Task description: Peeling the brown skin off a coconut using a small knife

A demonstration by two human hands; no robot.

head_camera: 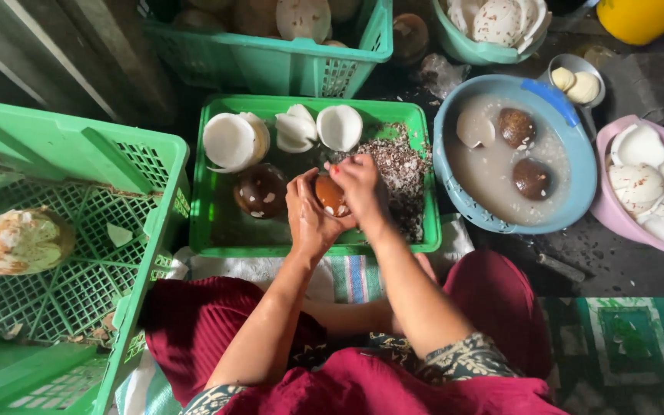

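Observation:
Both my hands are closed around one brown-skinned coconut kernel (330, 195) over the low green crate (217, 230) in front of me. My left hand (307, 215) cups it from the left and below. My right hand (360, 189) covers it from the right and above. Whether the right hand also holds a tool is hidden. Inside that crate lie a dark brown kernel (260, 190), white peeled coconut pieces (286, 131) along the far side, and a heap of brown peelings (403, 170) at the right.
A big green crate (78, 192) at my left holds one husky coconut (21, 241). A blue basin (578, 184) of cloudy water holds brown kernels. A pink bowl (616, 219) with white pieces sits far right. Another green crate (270, 65) and a teal bowl (470, 50) stand behind.

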